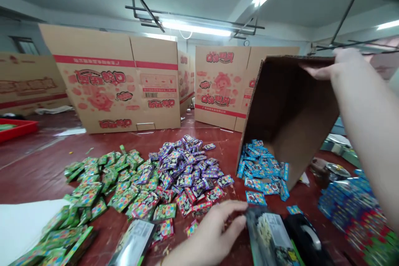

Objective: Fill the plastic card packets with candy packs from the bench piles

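Note:
My right hand (338, 64) grips the top edge of a tipped brown cardboard box (289, 112), its open mouth facing down to the table. Several small blue packets (262, 170) spill out of it onto the red table (40, 166). My left hand (212, 228) rests low in the middle with fingers spread, its fingertips touching a dark packet (271, 232) near the front edge. Left of the box lie a pile of purple packets (187, 166), some red ones (199, 201) and a wide spread of green packets (102, 187).
Large printed cardboard cartons (124, 83) stand at the back of the table. A red tray (15, 126) sits far left, a white sheet (21, 220) at front left. Stacked blue packets (352, 199) and a black tape dispenser (304, 232) lie at right.

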The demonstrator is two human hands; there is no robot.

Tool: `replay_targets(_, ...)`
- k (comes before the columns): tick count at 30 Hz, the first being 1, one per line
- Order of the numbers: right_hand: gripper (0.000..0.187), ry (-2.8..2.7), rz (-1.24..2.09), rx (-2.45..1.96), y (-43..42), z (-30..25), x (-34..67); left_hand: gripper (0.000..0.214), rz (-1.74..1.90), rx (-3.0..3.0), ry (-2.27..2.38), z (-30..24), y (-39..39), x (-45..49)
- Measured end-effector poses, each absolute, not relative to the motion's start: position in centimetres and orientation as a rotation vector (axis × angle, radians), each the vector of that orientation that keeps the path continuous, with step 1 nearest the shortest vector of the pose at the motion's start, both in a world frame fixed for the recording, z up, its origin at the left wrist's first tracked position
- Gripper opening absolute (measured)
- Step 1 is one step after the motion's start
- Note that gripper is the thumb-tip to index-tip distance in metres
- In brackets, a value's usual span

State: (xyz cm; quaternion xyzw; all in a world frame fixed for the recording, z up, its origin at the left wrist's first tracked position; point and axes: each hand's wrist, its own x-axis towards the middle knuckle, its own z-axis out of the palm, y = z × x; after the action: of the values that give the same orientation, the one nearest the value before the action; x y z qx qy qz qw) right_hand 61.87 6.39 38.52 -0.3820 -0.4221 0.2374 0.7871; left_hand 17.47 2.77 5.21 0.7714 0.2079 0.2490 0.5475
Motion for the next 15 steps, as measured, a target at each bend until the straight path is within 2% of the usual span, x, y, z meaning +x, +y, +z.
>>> replay_targets(4, 0.043, -0.692, 0.588, -0.704, 10.9, 33.7, 60.2, 0.031, 0.628, 1.936, 0.441, 10.2, 5.7, 16.7)
replay_targets(7, 0.024, -0.759, 0.519, -0.476, 11.9, 29.5, 53.8, 0.037, 0.735, 1.889, 0.333, 14.9, 7.7, 18.0)
replay_targets(8, 0.023, -0.807, 0.490, -0.414, 11.6, 28.3, 51.1, 0.038, 0.776, 1.810, 0.316, 16.6, 8.4, 19.0)
replay_targets(11, 0.041, -0.947, 0.325, -0.363, 9.9, 26.0, 42.7, 0.049, 0.820, 1.388, 0.266, 21.1, 10.2, 22.5)
replay_targets(14, 0.051, -1.052, 0.194, -0.569, 7.9, 23.8, 35.9, 0.050, 0.919, 1.038, 0.101, 24.1, 11.1, 24.3)
replay_targets(15, 0.050, -1.115, 0.275, -0.761, 7.3, 22.8, 34.1, 0.049, 0.976, 0.954, 0.027, 24.4, 11.1, 24.0)
